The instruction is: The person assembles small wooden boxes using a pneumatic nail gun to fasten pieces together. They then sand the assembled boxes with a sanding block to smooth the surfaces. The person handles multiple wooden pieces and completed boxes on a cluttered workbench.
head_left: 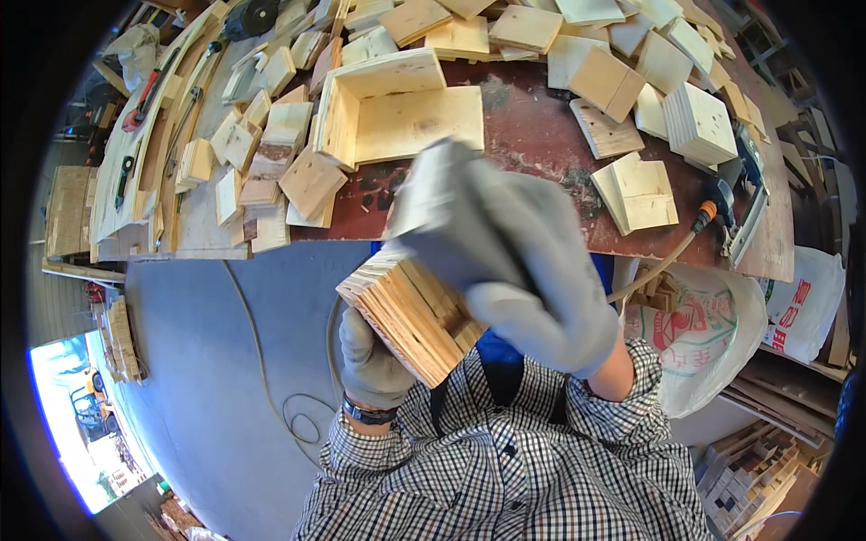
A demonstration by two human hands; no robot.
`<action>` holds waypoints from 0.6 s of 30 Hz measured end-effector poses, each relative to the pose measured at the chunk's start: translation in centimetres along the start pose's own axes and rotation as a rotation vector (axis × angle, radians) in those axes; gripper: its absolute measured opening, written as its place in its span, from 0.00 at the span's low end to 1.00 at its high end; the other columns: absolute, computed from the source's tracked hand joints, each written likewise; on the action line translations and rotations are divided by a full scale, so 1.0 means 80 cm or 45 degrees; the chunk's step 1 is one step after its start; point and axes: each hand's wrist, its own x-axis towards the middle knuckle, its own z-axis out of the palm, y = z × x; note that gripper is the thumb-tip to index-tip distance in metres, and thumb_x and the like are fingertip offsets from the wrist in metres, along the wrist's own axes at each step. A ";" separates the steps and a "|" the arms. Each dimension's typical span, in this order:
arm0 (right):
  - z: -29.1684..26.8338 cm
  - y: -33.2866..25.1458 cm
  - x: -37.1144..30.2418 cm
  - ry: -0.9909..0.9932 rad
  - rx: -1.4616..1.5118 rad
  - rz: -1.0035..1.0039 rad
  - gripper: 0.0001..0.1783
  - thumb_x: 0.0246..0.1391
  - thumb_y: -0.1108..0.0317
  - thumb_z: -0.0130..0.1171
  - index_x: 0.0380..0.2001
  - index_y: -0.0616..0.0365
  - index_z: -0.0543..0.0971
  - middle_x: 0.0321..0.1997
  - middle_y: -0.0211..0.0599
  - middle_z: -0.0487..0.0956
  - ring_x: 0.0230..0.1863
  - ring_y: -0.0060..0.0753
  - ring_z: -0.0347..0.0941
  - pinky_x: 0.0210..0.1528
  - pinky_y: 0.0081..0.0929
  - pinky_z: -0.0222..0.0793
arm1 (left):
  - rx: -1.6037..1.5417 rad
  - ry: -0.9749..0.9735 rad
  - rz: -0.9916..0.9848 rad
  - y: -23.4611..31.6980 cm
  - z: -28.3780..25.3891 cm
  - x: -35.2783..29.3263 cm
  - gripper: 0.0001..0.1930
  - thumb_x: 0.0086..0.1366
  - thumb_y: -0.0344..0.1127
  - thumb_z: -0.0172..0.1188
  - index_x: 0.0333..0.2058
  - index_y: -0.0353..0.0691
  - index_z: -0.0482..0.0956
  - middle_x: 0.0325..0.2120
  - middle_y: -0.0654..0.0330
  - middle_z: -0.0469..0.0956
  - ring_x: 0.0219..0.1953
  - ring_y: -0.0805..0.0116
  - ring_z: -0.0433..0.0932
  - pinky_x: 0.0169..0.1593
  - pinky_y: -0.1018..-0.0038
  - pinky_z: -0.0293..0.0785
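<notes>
My left hand (372, 361), in a grey work glove, grips a thick bundle of small plywood pieces (403, 329) from its left side, with their layered edges facing up. My gloved right hand (555, 279) is wrapped round a dark grey block (460, 225) with a paler, shiny end. Motion blurs this block, and its exact kind does not show. It is held just above the plywood bundle; whether they touch I cannot tell. Beyond my hands, on the red-brown table (519, 99), lies a partly built, open wooden box (419, 126).
Loose plywood squares (523, 29) cover much of the table. At its right edge lies a nail gun (741, 185) with an air hose (658, 268). White plastic sacks (699, 338) stand below. A thin cable (255, 334) runs over the floor at left.
</notes>
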 end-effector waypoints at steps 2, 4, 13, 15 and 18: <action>0.003 -0.013 0.012 0.004 -0.070 -0.073 0.39 0.63 0.47 0.60 0.70 0.61 0.70 0.64 0.62 0.71 0.59 0.61 0.70 0.67 0.51 0.63 | -0.388 0.072 -0.011 0.000 0.018 -0.001 0.50 0.68 0.70 0.60 0.74 0.36 0.61 0.70 0.47 0.69 0.70 0.49 0.71 0.72 0.50 0.70; 0.004 -0.018 -0.005 -0.009 -0.065 -0.089 0.35 0.62 0.44 0.61 0.66 0.52 0.77 0.62 0.58 0.72 0.56 0.58 0.71 0.64 0.51 0.65 | -0.651 0.250 -0.004 0.004 0.040 0.002 0.46 0.70 0.71 0.56 0.73 0.41 0.63 0.70 0.46 0.69 0.68 0.46 0.73 0.70 0.47 0.72; -0.009 0.016 -0.054 0.104 0.473 -0.094 0.43 0.67 0.54 0.58 0.75 0.73 0.61 0.68 0.66 0.69 0.64 0.63 0.70 0.69 0.51 0.64 | -0.549 0.278 -0.075 0.014 0.022 0.026 0.48 0.69 0.69 0.56 0.75 0.39 0.57 0.62 0.48 0.72 0.61 0.50 0.75 0.67 0.49 0.71; 0.001 0.024 -0.002 0.141 0.400 -0.228 0.42 0.66 0.56 0.58 0.75 0.71 0.61 0.65 0.64 0.71 0.62 0.60 0.71 0.68 0.49 0.65 | -0.486 0.010 -0.103 -0.001 0.010 0.019 0.41 0.74 0.63 0.52 0.75 0.42 0.56 0.66 0.50 0.70 0.66 0.49 0.72 0.70 0.48 0.69; 0.018 0.017 0.030 0.131 0.342 -0.297 0.42 0.65 0.55 0.59 0.75 0.68 0.63 0.61 0.63 0.73 0.58 0.60 0.71 0.65 0.49 0.65 | -0.277 0.073 -0.006 -0.013 0.013 -0.001 0.40 0.75 0.56 0.57 0.76 0.44 0.53 0.70 0.50 0.67 0.70 0.47 0.70 0.72 0.47 0.69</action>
